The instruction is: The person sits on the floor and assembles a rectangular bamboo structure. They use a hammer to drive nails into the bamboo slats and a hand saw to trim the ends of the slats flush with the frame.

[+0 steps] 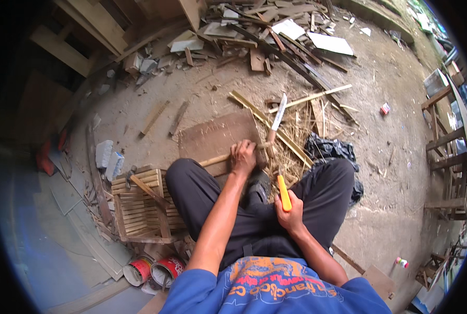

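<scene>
My left hand (243, 156) is closed over a slim, round wooden stick (216, 159), pressing it down on a brown board (212, 133) on the ground. One end of the stick pokes out to the right of my fingers. My right hand (291, 211), between my knees, grips a tool by its yellow-orange handle (284, 191). A narrow dark blade seems to run from that handle toward the stick's end; its kind is unclear. Just beyond lies a machete (278, 114) with a pale blade and brown handle, beside a heap of straw-coloured shavings (292, 149).
Split bamboo strips (293, 144) and a black plastic bag (332, 149) lie to the right. A slatted bamboo stool (142, 206), with a hammer (144, 188) on it, stands left, near red cans (168, 269). Scrap wood (275, 42) is piled at the back; a wooden rack (448, 152) stands far right.
</scene>
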Motion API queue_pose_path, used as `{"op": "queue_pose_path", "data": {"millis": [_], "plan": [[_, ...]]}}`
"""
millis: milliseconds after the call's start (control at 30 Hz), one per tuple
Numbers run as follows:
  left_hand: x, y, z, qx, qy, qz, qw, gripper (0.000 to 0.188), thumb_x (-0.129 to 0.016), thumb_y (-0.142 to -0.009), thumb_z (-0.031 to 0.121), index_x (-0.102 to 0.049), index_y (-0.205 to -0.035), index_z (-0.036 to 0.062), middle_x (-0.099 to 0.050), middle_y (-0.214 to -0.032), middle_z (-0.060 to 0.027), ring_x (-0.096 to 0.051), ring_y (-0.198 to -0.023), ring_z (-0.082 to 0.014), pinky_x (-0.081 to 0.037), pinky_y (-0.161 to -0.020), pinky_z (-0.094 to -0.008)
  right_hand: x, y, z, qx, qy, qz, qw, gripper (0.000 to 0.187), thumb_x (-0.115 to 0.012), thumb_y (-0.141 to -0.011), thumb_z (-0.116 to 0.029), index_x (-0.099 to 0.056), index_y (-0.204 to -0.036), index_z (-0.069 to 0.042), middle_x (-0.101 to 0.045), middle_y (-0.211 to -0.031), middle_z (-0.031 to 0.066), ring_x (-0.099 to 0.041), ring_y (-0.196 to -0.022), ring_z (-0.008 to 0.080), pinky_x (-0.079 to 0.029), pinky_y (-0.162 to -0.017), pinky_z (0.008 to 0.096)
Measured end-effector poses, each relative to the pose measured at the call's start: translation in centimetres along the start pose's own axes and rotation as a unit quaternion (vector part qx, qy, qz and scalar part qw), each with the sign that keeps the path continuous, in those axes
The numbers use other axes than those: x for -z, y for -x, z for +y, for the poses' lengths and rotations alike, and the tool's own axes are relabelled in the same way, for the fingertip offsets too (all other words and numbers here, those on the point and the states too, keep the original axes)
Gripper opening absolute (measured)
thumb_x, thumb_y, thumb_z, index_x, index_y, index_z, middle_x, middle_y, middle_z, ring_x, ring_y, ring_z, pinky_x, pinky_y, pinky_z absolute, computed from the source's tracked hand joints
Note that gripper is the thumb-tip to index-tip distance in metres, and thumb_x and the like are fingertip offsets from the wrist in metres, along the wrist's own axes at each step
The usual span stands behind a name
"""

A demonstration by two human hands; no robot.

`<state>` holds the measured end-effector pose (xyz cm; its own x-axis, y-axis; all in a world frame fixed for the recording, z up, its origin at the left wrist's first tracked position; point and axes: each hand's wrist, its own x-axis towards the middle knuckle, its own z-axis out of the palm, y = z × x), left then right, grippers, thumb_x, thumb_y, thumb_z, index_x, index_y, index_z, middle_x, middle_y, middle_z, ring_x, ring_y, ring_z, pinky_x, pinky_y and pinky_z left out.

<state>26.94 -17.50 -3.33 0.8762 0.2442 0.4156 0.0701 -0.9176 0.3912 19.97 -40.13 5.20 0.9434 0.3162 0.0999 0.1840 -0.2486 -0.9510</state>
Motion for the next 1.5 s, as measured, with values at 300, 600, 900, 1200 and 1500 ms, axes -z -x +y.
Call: {"op": "queue_pose_path", "data": {"millis": [300, 600, 900, 1200, 1500], "plan": [[-0.5, 1.4, 0.2, 0.024, 0.055, 0.059, 0.996, 0.013, -0.067, -0.076, 0.016, -0.071, -0.085, 0.0076, -0.066, -0.099, -0.0063, -0.061, -0.097, -0.0271, -0.044, -0.086, -0.0399, -1.3, -1.6, 1.1, -0.046, -0.025, -0.026, 0.998, 0.027, -0.067, -0.089, -0.014, -0.05, -0.072, -0.002, -0.054, -0.055, 0.0077, -0.051, -0.049, 0.0115, -0.041, -0.047, 0.03], [-0.9, 1.5, 1.0, 0.101, 0.042, 0.022, 0.994, 0.017, -0.069, -0.073, 0.023, -0.073, -0.084, 0.0106, -0.06, -0.088, -0.0063, -0.058, -0.089, -0.0282, -0.047, -0.081, -0.0395, -1.3, -1.0, 2.0, -0.073, -0.03, -0.034, 0.996, 0.023, -0.067, -0.088, -0.012, -0.052, -0.074, -0.001, -0.052, -0.055, 0.0063, -0.049, -0.049, 0.0097, -0.04, -0.048, 0.0293], [-1.7, -5.0, -1.1, 0.153, 0.0, -0.018, 0.988, 0.035, -0.059, -0.09, 0.023, -0.063, -0.119, 0.0039, -0.053, -0.132, -0.0175, -0.045, -0.128, -0.0344, -0.024, -0.11, -0.0573, -1.0, -1.2, 2.0, -0.061, -0.037, -0.039, 0.997, 0.017, -0.067, -0.088, -0.01, -0.056, -0.08, 0.0, -0.055, -0.058, 0.0077, -0.052, -0.051, 0.0104, -0.042, -0.05, 0.0288], [-6.6, -3.7, -1.1, 0.252, -0.16, 0.067, 0.952, 0.052, -0.05, -0.096, 0.034, -0.042, -0.142, 0.0097, -0.035, -0.153, -0.0152, -0.025, -0.145, -0.0333, -0.01, -0.117, -0.0587, -0.2, -1.9, 0.5, -0.104, -0.06, -0.046, 0.992, 0.022, -0.064, -0.092, -0.01, -0.052, -0.076, -0.002, -0.049, -0.057, -0.0015, -0.043, -0.053, 0.0033, -0.036, -0.047, 0.024], [-6.4, -4.2, -1.3, 0.258, -0.162, 0.052, 0.951, 0.057, -0.051, -0.095, 0.037, -0.039, -0.143, 0.0091, -0.029, -0.155, -0.0167, -0.022, -0.146, -0.034, -0.007, -0.117, -0.06, -0.4, -2.0, -0.1, -0.163, -0.052, -0.081, 0.982, 0.026, -0.066, -0.093, -0.015, -0.053, -0.074, -0.003, -0.048, -0.056, -0.0014, -0.043, -0.052, 0.0041, -0.036, -0.047, 0.0251]]}}
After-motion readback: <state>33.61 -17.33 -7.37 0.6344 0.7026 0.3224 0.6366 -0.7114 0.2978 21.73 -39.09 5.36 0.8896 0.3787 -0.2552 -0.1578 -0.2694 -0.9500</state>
